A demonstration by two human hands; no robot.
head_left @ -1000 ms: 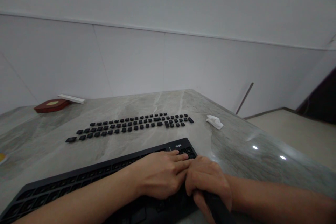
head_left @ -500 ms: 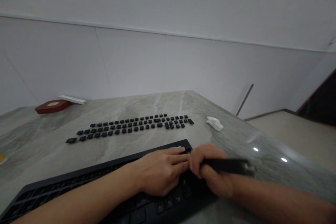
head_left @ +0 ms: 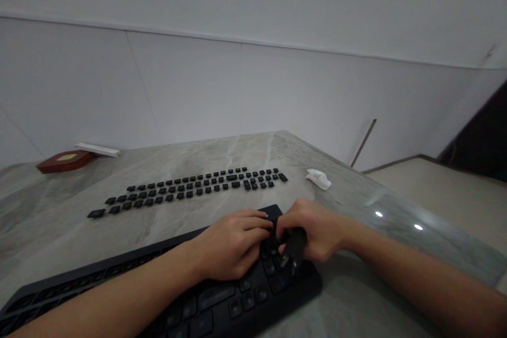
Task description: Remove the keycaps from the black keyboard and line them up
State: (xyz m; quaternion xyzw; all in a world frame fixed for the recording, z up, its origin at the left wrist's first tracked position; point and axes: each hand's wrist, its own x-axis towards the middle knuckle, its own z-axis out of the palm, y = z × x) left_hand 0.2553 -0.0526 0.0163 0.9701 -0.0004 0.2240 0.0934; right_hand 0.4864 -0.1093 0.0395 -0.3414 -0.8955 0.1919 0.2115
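A black keyboard (head_left: 295, 291) lies at an angle along the front of the table. Keycaps are off its back rows, while caps still sit on the nearer keys. My left hand (head_left: 233, 245) rests flat over its right part, fingers stretched towards the far right corner. Close beside those fingertips, my right hand (head_left: 311, 229) is closed around a black tool (head_left: 295, 248) with a two-pronged end pointing down and towards me. The tool's other end is hidden by the hand, so its exact kind is unclear. Behind the keyboard, loose black keycaps (head_left: 190, 186) stand in rows.
A crumpled white tissue (head_left: 319, 179) lies right of the keycaps. At the back left are a reddish-brown box (head_left: 65, 161) and a white strip (head_left: 97, 149). The grey marble table (head_left: 356, 211) meets a white wall (head_left: 198, 90); its right edge borders the floor.
My right hand has turned, swinging the tool's pronged end from pointing right to pointing down over the keyboard. My left hand stays on the keys. The view has shifted slightly.
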